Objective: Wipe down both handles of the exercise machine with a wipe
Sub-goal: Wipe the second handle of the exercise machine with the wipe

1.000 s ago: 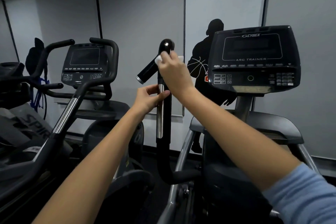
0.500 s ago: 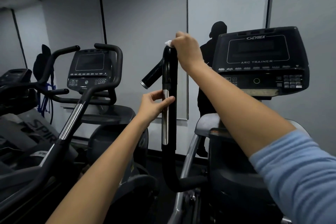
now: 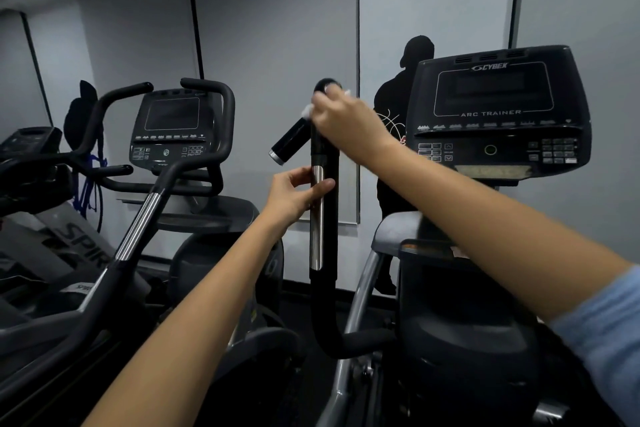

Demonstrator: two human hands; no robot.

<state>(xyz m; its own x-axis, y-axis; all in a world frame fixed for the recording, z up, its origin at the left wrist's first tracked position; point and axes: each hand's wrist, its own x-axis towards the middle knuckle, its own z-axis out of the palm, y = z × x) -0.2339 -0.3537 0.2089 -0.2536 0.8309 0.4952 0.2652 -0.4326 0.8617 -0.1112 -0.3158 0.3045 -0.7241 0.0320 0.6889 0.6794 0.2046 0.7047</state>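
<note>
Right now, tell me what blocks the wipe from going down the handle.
The left hand grips the handle at its chrome strip, directly below the right hand holding the wipe. Nothing else visibly intervenes.

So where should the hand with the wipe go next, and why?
Probably down the upright handle. The right hand holds the wipe near the handle's top, while the left hand grips the silver strip lower down. The stretch below looks not yet reached, so sliding the wipe down would likely cover it; the left hand would need to make way.
</note>
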